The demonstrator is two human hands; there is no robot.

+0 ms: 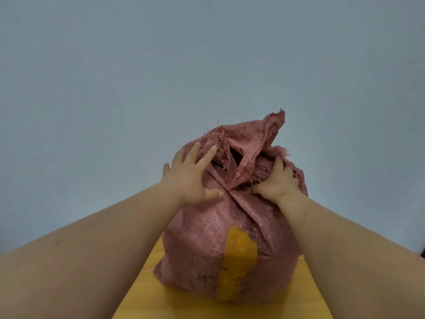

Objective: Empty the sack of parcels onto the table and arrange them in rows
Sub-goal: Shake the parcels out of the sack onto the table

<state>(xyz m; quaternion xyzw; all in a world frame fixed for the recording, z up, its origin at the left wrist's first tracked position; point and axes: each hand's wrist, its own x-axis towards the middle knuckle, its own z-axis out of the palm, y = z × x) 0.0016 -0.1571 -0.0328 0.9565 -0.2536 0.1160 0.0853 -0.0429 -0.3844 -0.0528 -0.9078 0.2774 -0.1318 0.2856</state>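
Fingers of both hands on the top of the sack [207, 240]
Left hand [188, 178] lies spread flat; right hand [279, 180] grips bunched cloth; sack stands on the table [142, 293]

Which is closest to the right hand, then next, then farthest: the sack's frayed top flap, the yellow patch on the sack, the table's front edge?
From the right hand:
1. Frayed top flap, just above it.
2. Yellow patch, lower on the sack's front.
3. Table's front edge, at the bottom.

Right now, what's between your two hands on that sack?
Head view: only the sack's bunched, frayed mouth lies between left hand and right hand. No parcels show.
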